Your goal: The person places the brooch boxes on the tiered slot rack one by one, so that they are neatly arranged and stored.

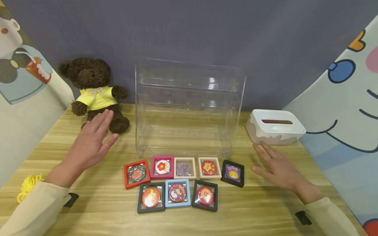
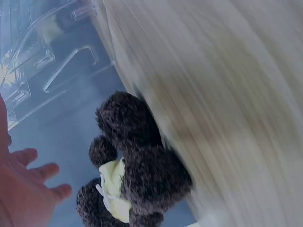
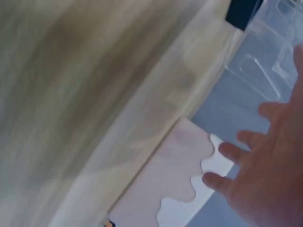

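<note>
My left hand (image 1: 92, 143) hovers over the table's left side with fingers straight, holding nothing, in front of a brown teddy bear (image 1: 94, 77) in a yellow shirt. On the right, my right hand (image 1: 279, 167) is spread with nothing in it, its fingertips close to the front of a white tissue box (image 1: 277, 131). Between the hands, several small square frames with round badges lie in two rows, among them a red frame (image 1: 137, 173), a light blue frame (image 1: 178, 193) and a black frame (image 1: 233, 173). Behind them stands a clear acrylic display rack (image 1: 189, 127) with stepped shelves.
A bundle of yellow yarn (image 1: 31, 186) lies by the left sleeve. Dark straps (image 1: 303, 217) show near the wrists. A grey curtain (image 1: 189, 32) hangs behind the wooden table (image 1: 265, 209), and printed cartoon panels (image 1: 339, 108) stand at both sides.
</note>
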`<state>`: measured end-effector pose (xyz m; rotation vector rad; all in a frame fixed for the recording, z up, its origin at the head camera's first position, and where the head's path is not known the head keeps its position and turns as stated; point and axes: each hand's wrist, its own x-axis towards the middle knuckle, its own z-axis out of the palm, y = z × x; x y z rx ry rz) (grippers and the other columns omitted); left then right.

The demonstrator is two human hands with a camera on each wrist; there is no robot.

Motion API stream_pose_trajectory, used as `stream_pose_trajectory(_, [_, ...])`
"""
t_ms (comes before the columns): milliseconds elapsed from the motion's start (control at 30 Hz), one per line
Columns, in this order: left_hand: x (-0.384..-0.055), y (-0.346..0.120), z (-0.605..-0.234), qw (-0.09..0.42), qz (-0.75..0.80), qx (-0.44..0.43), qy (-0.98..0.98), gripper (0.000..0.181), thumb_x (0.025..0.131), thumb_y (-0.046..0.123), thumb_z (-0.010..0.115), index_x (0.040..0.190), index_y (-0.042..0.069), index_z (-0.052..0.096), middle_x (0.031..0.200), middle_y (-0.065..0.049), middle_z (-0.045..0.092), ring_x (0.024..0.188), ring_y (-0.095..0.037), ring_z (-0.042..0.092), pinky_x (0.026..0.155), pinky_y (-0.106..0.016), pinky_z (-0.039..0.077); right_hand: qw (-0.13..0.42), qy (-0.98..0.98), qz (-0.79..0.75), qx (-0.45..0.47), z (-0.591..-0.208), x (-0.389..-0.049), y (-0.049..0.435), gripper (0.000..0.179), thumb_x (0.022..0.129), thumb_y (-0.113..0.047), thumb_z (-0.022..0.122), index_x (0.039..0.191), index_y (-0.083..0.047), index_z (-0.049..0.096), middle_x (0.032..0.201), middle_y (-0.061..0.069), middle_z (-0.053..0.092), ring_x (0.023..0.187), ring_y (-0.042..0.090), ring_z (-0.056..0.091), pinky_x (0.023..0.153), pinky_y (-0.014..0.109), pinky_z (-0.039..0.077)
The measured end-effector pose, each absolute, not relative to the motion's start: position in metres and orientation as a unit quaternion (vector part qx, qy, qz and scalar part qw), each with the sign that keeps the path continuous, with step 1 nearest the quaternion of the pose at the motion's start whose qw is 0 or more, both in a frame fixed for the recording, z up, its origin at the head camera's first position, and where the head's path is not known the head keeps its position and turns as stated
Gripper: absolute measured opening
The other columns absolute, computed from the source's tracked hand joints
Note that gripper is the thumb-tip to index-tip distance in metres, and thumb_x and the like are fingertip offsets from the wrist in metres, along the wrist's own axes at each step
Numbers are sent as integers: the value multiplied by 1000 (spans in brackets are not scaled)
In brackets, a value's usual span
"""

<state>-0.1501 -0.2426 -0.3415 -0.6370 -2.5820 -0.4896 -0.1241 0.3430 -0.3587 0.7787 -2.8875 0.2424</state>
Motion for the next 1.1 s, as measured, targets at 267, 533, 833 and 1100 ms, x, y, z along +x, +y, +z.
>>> stream_pose_trajectory(267, [-160, -219, -346, 232, -254, -253, -904, 59, 102, 35, 43, 151, 10, 23, 153, -11, 27, 134, -34, 30, 102, -52, 28, 10, -949, 147, 278, -371, -118, 328, 79, 80, -49, 72, 133, 5, 50, 132, 21, 51, 118, 41, 48, 93, 57, 37])
stream_pose_trajectory(533, [-172, -201, -351, 281, -300, -255, -875, 53, 100, 29, 48, 149, 13, 33, 144, -12, 42, 122, -39, 45, 91, -57, 37, 13, -949, 133, 285, -377, -118, 322, 77, 75, -57, 72, 122, 3, 61, 119, 15, 62, 109, 33, 56, 90, 53, 42])
stream_pose_trajectory(833, [-175, -194, -353, 282, -306, -245, -875, 57, 95, 20, 59, 147, 17, 37, 137, -13, 50, 112, -38, 54, 87, -55, 42, 20, -945, 140, 296, -380, -120, 316, 68, 77, -56, 71, 121, -4, 64, 114, 9, 63, 104, 28, 57, 85, 52, 45])
stream_pose_trajectory(1100, [-178, -192, -353, 337, -292, -263, -856, 58, 89, 15, 67, 142, 10, 44, 125, -15, 58, 102, -37, 61, 81, -52, 47, 36, -933, 206, 293, -384, -122, 317, 60, 70, -49, 80, 108, -3, 69, 101, 1, 66, 90, 17, 61, 77, 43, 50])
